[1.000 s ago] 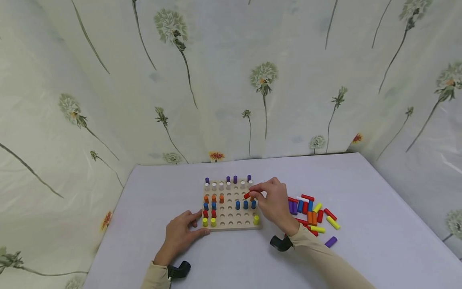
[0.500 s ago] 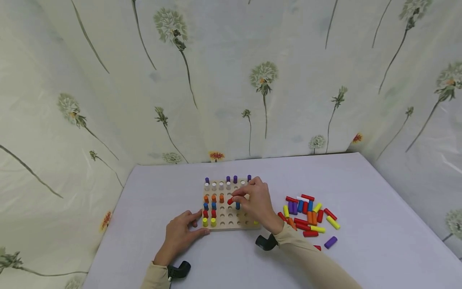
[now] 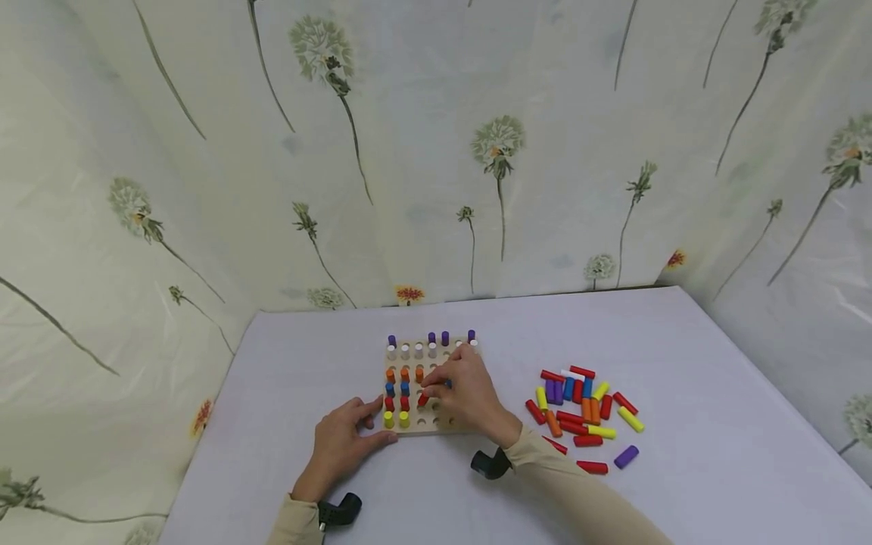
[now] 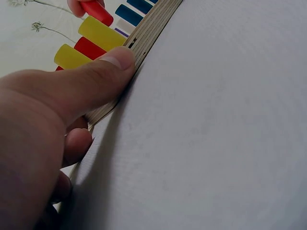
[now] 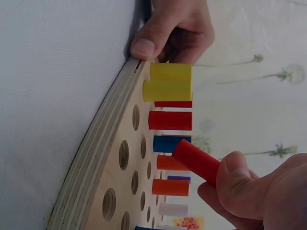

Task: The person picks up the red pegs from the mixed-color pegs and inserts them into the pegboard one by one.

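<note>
A wooden pegboard (image 3: 428, 431) lies on the table, with rows of upright yellow, red, blue, orange, white and purple pegs. My left hand (image 3: 346, 437) holds its near left corner, thumb against the front edge and fingers at the left side. Between thumb and fingers, my right hand (image 3: 473, 393) pinches a red peg (image 5: 196, 162). That peg is tilted above the holes, just right of the red pegs (image 5: 170, 120) standing in the board. Its lower end looks clear of the board in the right wrist view. The right hand hides part of the board's right side in the head view.
Loose pegs in several colours lie on the table right of the board, among them a purple peg (image 3: 626, 456) and a red peg (image 3: 592, 468) nearer the front. Behind the white-covered table (image 3: 327, 333) hangs a dandelion-print curtain (image 3: 409, 151).
My right hand has moved left and toward me across the board, carrying the red peg from the right side to beside the red row. The left hand stays at the corner.
</note>
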Demonstrator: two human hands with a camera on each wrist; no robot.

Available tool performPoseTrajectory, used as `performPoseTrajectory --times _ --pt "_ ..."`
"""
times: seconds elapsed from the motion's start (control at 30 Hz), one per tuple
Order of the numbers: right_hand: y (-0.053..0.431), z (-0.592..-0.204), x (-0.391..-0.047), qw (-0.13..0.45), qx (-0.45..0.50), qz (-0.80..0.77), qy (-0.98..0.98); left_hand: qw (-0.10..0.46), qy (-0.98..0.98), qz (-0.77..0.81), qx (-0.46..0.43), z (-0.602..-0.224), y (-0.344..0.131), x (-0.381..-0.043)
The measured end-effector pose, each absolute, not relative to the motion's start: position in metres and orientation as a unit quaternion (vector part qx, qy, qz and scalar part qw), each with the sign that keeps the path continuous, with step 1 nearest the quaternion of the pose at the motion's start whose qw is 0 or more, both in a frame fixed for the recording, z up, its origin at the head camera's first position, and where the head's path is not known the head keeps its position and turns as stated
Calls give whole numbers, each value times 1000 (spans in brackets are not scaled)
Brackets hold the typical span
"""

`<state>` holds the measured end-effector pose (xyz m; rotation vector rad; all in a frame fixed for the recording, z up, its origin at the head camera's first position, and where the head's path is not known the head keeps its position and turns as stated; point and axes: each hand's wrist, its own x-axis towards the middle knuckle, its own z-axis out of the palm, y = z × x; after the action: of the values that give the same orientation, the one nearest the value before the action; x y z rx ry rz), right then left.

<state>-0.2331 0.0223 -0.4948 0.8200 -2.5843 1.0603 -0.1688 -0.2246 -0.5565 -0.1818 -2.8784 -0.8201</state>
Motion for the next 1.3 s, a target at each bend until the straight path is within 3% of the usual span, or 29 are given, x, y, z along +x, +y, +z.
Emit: performPoseTrajectory --times 0.37,0.63,1.3 --pt "17 -505 -234 130 290 327 -890 69 -955 -281 -58 -556 -224 -168" --pt "13 -513 -235 187 329 294 -878 67 -955 -282 -56 -556 -225 -169" --pt "-1 -512 -228 195 343 219 -892 77 -956 -279 -55 -558 -226 -168"
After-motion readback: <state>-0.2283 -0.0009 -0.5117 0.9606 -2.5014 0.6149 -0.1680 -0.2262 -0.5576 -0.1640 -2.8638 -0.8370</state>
